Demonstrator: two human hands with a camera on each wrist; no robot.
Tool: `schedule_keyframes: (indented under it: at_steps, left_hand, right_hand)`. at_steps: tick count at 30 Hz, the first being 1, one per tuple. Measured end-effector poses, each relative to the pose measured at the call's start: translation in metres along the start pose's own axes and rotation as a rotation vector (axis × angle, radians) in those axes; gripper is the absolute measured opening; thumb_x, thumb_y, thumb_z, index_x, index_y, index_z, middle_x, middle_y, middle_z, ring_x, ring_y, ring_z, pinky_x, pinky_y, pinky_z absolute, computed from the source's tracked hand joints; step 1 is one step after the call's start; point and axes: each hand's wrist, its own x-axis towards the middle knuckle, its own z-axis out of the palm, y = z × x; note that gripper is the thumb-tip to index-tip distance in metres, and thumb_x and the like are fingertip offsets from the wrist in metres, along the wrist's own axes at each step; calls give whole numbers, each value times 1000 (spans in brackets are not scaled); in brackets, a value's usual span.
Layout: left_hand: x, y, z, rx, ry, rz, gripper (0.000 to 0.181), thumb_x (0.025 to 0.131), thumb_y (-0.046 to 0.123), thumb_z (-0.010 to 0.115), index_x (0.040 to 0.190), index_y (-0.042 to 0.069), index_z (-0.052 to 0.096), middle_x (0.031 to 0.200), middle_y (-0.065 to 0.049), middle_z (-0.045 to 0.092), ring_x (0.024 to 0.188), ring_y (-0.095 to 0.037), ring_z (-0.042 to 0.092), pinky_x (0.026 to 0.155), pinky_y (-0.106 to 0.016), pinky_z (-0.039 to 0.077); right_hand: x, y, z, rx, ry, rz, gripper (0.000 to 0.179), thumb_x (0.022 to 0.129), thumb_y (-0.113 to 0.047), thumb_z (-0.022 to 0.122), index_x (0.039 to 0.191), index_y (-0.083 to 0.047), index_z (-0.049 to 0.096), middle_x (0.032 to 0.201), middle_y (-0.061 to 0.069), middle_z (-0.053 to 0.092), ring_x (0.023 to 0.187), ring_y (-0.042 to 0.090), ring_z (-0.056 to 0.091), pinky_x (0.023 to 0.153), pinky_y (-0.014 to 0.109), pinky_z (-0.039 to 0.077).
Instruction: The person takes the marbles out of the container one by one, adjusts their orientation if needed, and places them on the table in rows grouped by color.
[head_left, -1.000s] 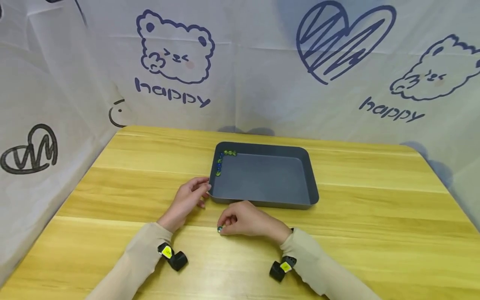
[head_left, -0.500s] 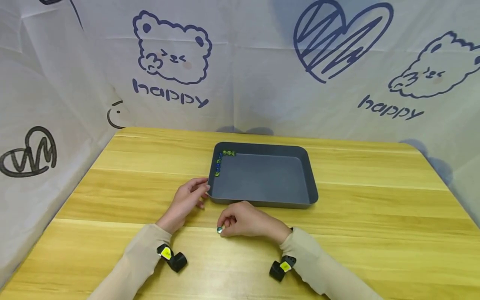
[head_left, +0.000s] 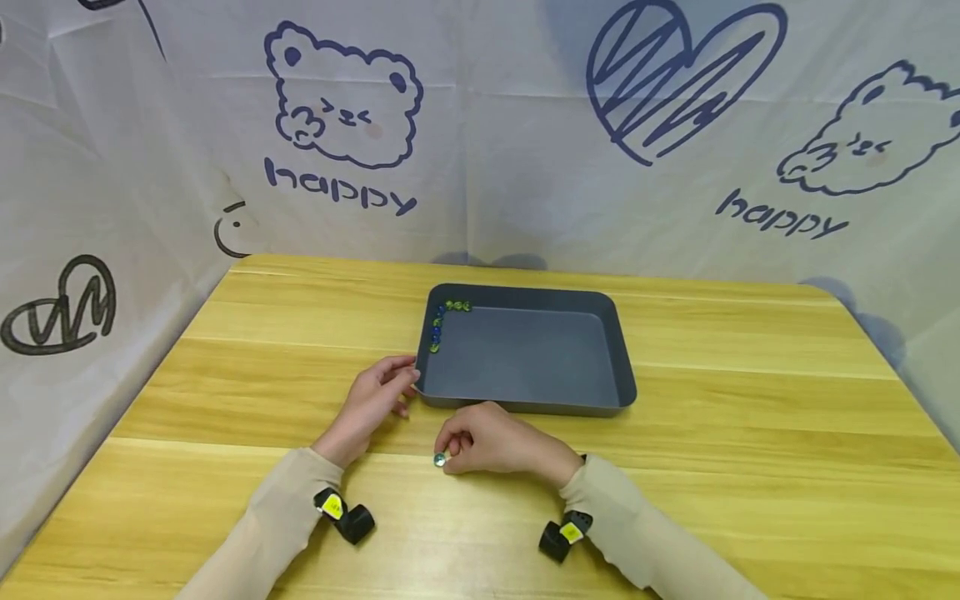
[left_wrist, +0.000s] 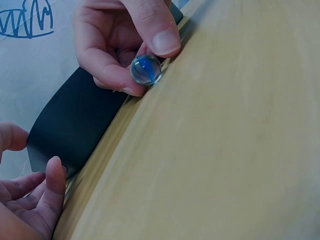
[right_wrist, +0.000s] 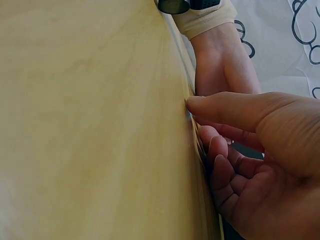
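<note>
A clear glass marble (left_wrist: 145, 69) with a blue swirl sits between the thumb and index finger of my right hand (head_left: 498, 439), just above or on the table in front of the tray; I cannot tell which. In the right wrist view the fingers hide most of it. My left hand (head_left: 375, 404) touches the near left corner of the dark grey tray (head_left: 525, 409) with loosely bent fingers and thumb. Inside the tray, green marbles (head_left: 458, 306) line the back wall at the left, and blue marbles (head_left: 437, 332) mixed with green ones run down the left side.
The wooden table (head_left: 750, 467) extends around the tray on all sides. A white cloth (head_left: 510, 192) with printed bears and hearts hangs behind and to the left. Each wrist carries a small black camera (head_left: 357, 524).
The marble shows more fully at the right fingertips than a second ago, while the thumb has shifted slightly right. The left hand and tray hold their places; the head view has shifted slightly.
</note>
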Motion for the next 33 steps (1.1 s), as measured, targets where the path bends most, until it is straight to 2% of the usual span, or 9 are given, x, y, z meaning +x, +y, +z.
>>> schedule_keyframes:
  at_steps: [16, 20, 24, 27, 33]
  left_hand:
    - [0, -2, -1, -6, 10, 1, 42, 98, 15, 52, 136, -3, 49, 114, -18, 60, 82, -16, 56, 58, -23, 49]
    - [-1, -2, -1, -8, 7, -11, 42, 99, 16, 53, 136, -1, 49, 115, -18, 59, 83, -17, 55, 59, -23, 49]
    - [-2, -1, 0, -6, 3, -6, 42, 99, 16, 53, 137, -2, 49, 114, -17, 59, 83, -17, 55, 59, -23, 50]
    - [-1, 0, 0, -7, 2, 5, 42, 99, 16, 53, 136, -3, 49, 114, -18, 59, 82, -18, 55, 58, -23, 49]
    - [-1, -1, -1, 0, -4, 6, 41, 100, 15, 52, 137, -2, 49, 115, -18, 58, 84, -18, 55, 59, -24, 50]
  right_hand:
    - [0, -3, -1, 20, -8, 51, 18, 79, -5, 78, 95, -8, 70, 74, -8, 58, 64, 3, 49, 60, 19, 43]
    - [-5, -5, -7, 41, -25, 71, 20, 78, -6, 78, 97, -8, 70, 75, -9, 58, 63, 3, 50, 60, 19, 43]
    - [-12, -8, -19, 74, -38, 96, 22, 83, -11, 76, 103, -7, 69, 77, -9, 61, 64, 6, 53, 61, 21, 46]
    - [-16, -12, -30, 85, -7, 79, 22, 87, -13, 72, 108, -5, 69, 79, -8, 62, 67, 7, 56, 65, 23, 49]
    - [-20, -20, -54, 58, 146, 80, 21, 94, -18, 65, 108, -5, 71, 86, -4, 66, 74, 10, 57, 68, 27, 50]
